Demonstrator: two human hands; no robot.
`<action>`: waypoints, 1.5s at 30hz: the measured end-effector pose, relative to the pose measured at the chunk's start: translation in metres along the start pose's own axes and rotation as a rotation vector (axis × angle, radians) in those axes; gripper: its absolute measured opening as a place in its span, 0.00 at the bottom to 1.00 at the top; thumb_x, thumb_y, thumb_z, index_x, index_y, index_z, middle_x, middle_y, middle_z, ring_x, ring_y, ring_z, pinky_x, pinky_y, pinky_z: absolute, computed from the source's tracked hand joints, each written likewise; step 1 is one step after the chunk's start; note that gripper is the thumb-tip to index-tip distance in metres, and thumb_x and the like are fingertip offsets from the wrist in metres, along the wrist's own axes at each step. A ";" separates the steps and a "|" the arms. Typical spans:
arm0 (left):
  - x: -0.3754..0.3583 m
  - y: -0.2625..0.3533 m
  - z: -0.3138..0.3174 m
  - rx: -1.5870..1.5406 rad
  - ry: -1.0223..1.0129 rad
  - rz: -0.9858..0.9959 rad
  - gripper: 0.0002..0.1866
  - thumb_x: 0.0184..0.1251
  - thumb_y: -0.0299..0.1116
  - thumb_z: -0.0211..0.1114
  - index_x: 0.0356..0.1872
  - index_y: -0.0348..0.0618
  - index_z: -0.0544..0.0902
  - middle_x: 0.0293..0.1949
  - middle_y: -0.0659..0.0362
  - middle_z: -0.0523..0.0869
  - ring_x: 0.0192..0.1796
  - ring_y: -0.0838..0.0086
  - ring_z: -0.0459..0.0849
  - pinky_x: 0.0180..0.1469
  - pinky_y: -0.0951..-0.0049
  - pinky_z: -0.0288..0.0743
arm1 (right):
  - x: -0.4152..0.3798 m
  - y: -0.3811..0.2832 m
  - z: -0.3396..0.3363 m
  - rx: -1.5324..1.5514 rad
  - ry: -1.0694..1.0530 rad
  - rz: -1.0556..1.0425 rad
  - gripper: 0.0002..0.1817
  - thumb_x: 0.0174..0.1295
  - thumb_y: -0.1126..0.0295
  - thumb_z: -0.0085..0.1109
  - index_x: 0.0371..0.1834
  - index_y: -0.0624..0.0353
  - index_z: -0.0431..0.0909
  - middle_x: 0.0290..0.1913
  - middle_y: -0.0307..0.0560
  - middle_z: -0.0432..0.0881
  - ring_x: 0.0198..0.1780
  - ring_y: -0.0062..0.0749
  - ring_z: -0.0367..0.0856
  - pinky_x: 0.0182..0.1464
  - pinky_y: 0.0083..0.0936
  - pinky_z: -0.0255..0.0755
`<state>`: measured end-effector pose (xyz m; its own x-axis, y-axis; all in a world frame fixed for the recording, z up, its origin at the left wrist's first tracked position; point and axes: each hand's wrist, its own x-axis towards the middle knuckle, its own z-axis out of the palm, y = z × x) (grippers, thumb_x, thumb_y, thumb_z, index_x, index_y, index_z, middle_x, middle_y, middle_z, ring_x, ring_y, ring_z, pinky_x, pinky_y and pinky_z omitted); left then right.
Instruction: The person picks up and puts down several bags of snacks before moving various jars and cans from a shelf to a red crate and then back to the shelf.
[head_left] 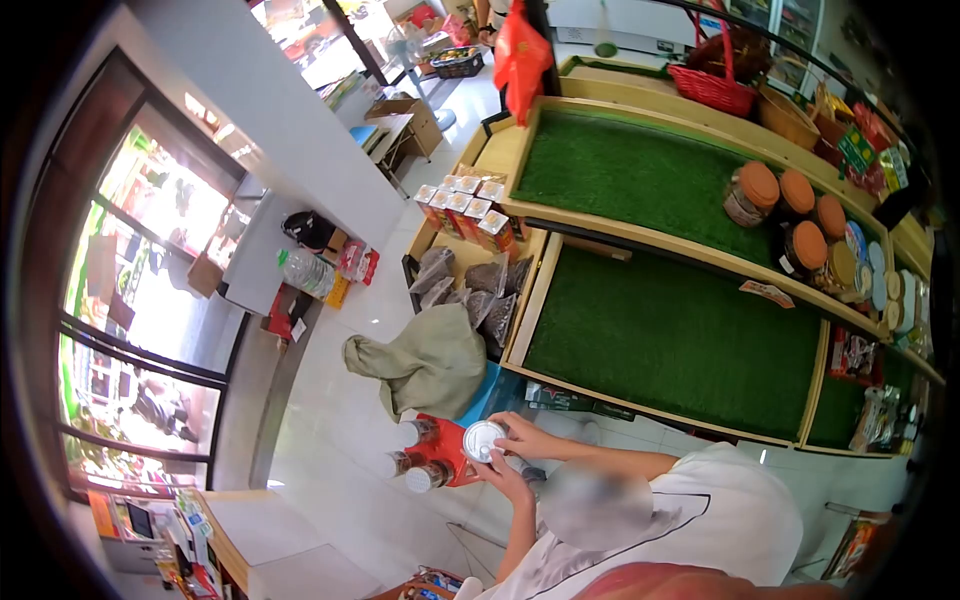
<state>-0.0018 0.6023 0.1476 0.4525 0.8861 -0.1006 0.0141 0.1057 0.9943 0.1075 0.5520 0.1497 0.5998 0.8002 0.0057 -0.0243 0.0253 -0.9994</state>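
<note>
Fingers of the right hand (518, 437) and left hand (508, 477) curl partly closed around a white-lidded container (484, 441), lower centre. Just left stand similar jars (428, 477) by red material (453, 440); at upper centre, orange-and-white boxes (496, 230) bear print too small to read.

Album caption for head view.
Left hand and right hand hold a round white-lidded container near green-lined wooden shelves.

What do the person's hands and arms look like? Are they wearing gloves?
No gloves! The left hand and the right hand are both bare. The forearms are bare too, and I can't see a watch or bracelet. The shirt is white, with a thin dark line on it. The left sleeve is hard to make out.
</note>
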 end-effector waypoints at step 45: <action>0.235 -0.307 -0.156 -0.271 0.168 -0.438 0.34 0.81 0.37 0.49 0.79 0.37 0.46 0.77 0.40 0.56 0.75 0.54 0.63 0.75 0.63 0.56 | 0.205 0.335 0.207 -0.573 -0.164 0.407 0.41 0.53 0.68 0.63 0.72 0.66 0.58 0.63 0.68 0.72 0.69 0.57 0.68 0.71 0.39 0.61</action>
<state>-0.0393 0.8488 -0.1866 0.3071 0.7904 -0.5300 -0.0713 0.5745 0.8154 0.0568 0.8485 -0.1770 0.5036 0.7599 -0.4110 0.2300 -0.5765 -0.7841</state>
